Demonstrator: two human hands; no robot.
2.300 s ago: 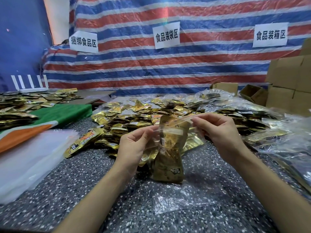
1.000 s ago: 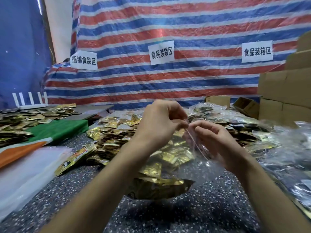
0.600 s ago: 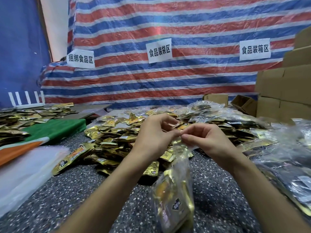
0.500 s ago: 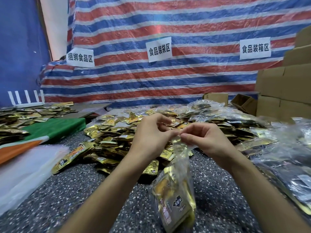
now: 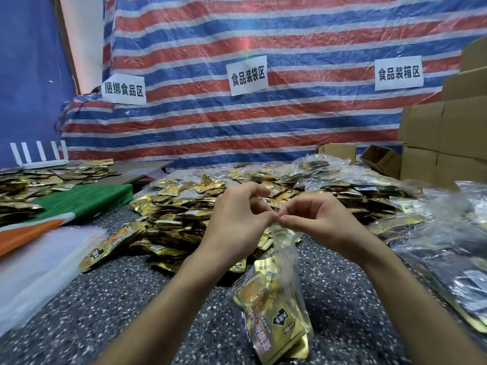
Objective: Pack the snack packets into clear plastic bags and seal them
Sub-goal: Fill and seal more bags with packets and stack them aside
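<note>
A: Where the clear plastic bag [image 5: 286,259] was held wide open a moment ago, its mouth is now drawn together. The left hand [image 5: 237,222] and right hand [image 5: 319,219] pinch it, fingertips touching, and it hangs over the near table [image 5: 126,317].

B: So filling is done, sealing under way?

A: Likely. Left to right: a pale, blurred stack [image 5: 39,262], perhaps empty bags; loose packets [image 5: 179,214] heaped mid-table; the held bag, several gold snack packets [image 5: 274,327] inside; filled bags [image 5: 437,233] piled right; cardboard boxes [image 5: 453,138] far right, contents unseen.
</note>
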